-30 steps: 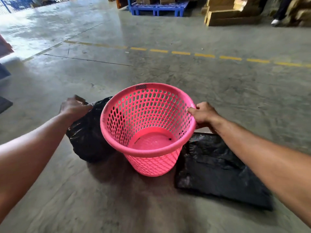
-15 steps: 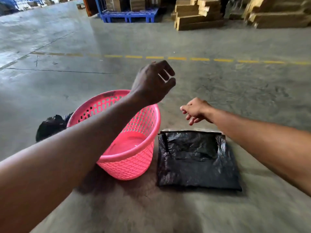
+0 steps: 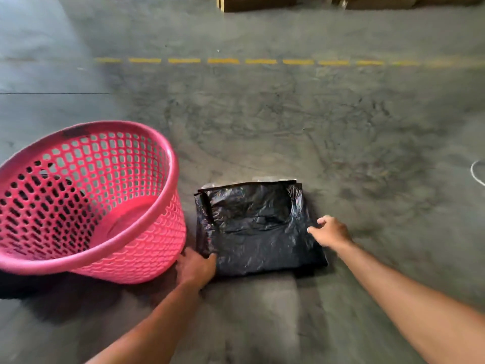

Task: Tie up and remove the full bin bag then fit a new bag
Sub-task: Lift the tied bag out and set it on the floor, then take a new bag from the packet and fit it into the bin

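An empty pink perforated bin (image 3: 147, 248) stands on the concrete floor at the left. Dark shapes of the full black bag (image 3: 39, 186) show through the holes in its far wall. A folded new black bin bag (image 3: 257, 227) lies flat on the floor just right of the bin. My left hand (image 3: 195, 267) is at the bag's near left corner, thumb on top of the plastic, pinching it. My right hand (image 3: 329, 232) rests at the bag's right edge, fingers apart, fingertips touching the plastic.
A dashed yellow line (image 3: 223, 60) crosses the floor further out. Stacked wooden pallets (image 3: 257, 2) stand along the top edge. A loop of white cord (image 3: 476, 174) lies at the far right edge.
My left hand has swung down from above the bin to the folded bag's near left corner. My right hand has dropped to the bag's right edge. The view has shifted right.
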`<state>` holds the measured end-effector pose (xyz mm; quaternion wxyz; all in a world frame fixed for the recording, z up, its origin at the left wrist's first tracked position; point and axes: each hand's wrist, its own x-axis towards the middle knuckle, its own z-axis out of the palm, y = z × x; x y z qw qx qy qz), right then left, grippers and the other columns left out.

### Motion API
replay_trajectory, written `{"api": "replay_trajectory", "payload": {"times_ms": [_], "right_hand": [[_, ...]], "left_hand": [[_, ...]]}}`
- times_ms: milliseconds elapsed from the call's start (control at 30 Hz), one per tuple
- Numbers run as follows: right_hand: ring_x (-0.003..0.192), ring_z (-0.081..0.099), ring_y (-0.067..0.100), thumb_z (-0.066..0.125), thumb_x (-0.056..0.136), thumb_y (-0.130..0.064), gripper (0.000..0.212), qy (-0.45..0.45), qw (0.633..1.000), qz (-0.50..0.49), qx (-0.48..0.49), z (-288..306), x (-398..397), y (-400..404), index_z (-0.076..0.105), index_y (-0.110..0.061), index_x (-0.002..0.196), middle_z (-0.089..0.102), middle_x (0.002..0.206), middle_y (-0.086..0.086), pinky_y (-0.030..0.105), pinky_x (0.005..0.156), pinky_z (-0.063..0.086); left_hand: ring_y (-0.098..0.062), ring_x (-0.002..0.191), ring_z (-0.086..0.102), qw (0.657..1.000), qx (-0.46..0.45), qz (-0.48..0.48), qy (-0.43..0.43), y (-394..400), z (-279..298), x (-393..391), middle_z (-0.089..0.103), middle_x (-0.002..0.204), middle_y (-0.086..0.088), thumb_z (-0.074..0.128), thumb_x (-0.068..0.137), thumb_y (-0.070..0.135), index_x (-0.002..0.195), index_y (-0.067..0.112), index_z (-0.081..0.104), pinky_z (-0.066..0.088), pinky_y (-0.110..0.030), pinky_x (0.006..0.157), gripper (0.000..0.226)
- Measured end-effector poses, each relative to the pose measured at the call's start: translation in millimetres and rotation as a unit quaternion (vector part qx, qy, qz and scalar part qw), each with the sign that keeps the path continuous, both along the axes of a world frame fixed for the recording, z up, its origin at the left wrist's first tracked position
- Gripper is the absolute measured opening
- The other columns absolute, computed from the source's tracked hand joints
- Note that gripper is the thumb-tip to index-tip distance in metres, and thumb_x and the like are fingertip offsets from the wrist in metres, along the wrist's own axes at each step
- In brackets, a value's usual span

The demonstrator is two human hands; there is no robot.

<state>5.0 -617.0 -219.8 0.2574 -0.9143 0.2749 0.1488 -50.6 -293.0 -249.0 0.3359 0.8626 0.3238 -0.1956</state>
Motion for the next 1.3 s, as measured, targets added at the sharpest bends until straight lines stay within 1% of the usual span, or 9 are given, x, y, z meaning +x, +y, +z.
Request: {"api": "replay_trajectory", "payload": {"times_ms": [200, 400, 567, 667, 767, 900, 1067, 1200, 1300], "right_hand": [[0.078, 0.067, 0.03, 0.081, 0.061, -0.032, 0.03, -0.027, 0.999, -0.045, 0.012, -29.0, -8.2, -1.5, 0.056, -0.015, 0.058, 0.067, 0.072, 0.006, 0.03, 0.063, 0.046], [0.077, 0.068, 0.029, 0.085, 0.056, -0.022, 0.029, -0.088, 0.991, -0.088, 0.051, -27.6, -4.3, -3.1, 0.056, -0.021, 0.057, 0.07, 0.072, 0.004, 0.025, 0.063, 0.041], [0.07, 0.059, 0.027, 0.079, 0.073, -0.02, 0.023, -0.158, 0.985, -0.048, 0.058, -24.0, -10.0, -1.9, 0.057, -0.016, 0.067, 0.066, 0.072, 0.004, 0.03, 0.065, 0.041], [0.08, 0.063, 0.03, 0.076, 0.077, -0.023, 0.02, -0.158, 0.98, -0.075, 0.093, -21.5, -12.0, -3.0, 0.063, -0.008, 0.083, 0.07, 0.085, 0.01, 0.036, 0.073, 0.048], [0.078, 0.06, 0.028, 0.076, 0.074, -0.021, 0.016, -0.158, 0.972, -0.115, 0.133, -18.9, -14.0, -7.6, 0.064, -0.011, 0.076, 0.066, 0.085, 0.011, 0.033, 0.068, 0.045], [0.068, 0.059, 0.021, 0.071, 0.078, -0.001, 0.016, -0.165, 0.892, -0.216, 0.361, -1.0, -23.0, -7.5, 0.064, -0.014, 0.074, 0.066, 0.07, 0.003, 0.026, 0.06, 0.049], [0.068, 0.063, 0.027, 0.072, 0.068, 0.009, 0.028, -0.162, 0.81, -0.312, 0.47, 23.4, -26.9, -5.0, 0.061, -0.014, 0.08, 0.071, 0.069, 0.008, 0.035, 0.07, 0.055], [0.058, 0.074, 0.027, 0.061, 0.081, 0.0, 0.022, -0.04, 0.793, -0.285, 0.537, 56.9, -27.8, 1.6, 0.076, -0.005, 0.065, 0.076, 0.071, 0.015, 0.042, 0.057, 0.062], [0.059, 0.073, 0.029, 0.063, 0.074, 0.0, 0.01, -0.037, 0.812, -0.219, 0.539, 80.7, -27.4, 9.9, 0.071, -0.002, 0.079, 0.076, 0.07, 0.015, 0.041, 0.056, 0.062]], "left_hand": [[-0.036, 0.13, 0.056, 0.999, -0.007, 0.047, -0.026, 10.7, -20.6, 6.9, 0.062, 0.136, -0.014, 0.076, 0.078, 0.041, 0.133, 0.015, 0.058, 0.045, -0.049, 0.109, 0.064], [-0.027, 0.108, 0.07, 0.995, 0.013, 0.049, -0.09, 4.9, -13.0, 9.4, 0.077, 0.095, 0.007, 0.08, 0.076, 0.034, 0.112, 0.03, 0.072, 0.051, -0.044, 0.1, 0.037], [-0.013, 0.065, 0.062, 0.968, -0.051, -0.077, -0.233, 0.5, -11.6, 3.4, 0.065, 0.071, 0.011, 0.08, 0.076, 0.021, 0.085, 0.03, 0.063, 0.053, -0.03, 0.067, 0.021], [-0.016, 0.069, 0.064, 0.95, -0.094, -0.109, -0.278, -3.2, -1.2, 3.7, 0.068, 0.076, 0.003, 0.075, 0.078, 0.005, 0.081, 0.022, 0.059, 0.047, -0.021, 0.062, 0.024], [-0.018, 0.083, 0.067, 0.942, -0.112, -0.124, -0.291, -2.6, 10.4, 3.6, 0.07, 0.087, 0.005, 0.072, 0.076, 0.002, 0.076, 0.021, 0.056, 0.053, -0.033, 0.077, 0.025], [-0.008, 0.091, 0.058, 0.936, -0.052, -0.174, -0.3, 6.2, 21.3, 0.2, 0.071, 0.09, 0.018, 0.068, 0.07, 0.02, 0.076, 0.033, 0.053, 0.046, -0.037, 0.083, 0.02], [-0.009, 0.078, 0.063, 0.917, -0.082, -0.21, -0.33, 11.7, 36.5, -6.3, 0.066, 0.08, 0.013, 0.063, 0.068, 0.026, 0.087, 0.028, 0.055, 0.052, -0.041, 0.075, 0.021], [-0.008, 0.092, 0.06, 0.905, -0.035, -0.28, -0.319, 12.4, 58.0, -11.4, 0.06, 0.082, 0.025, 0.061, 0.069, 0.044, 0.109, 0.04, 0.065, 0.049, -0.043, 0.09, 0.04], [-0.013, 0.098, 0.058, 0.881, 0.021, -0.341, -0.327, 7.4, 77.4, -15.8, 0.046, 0.08, 0.027, 0.057, 0.076, 0.058, 0.11, 0.041, 0.07, 0.039, -0.04, 0.095, 0.041]]}}
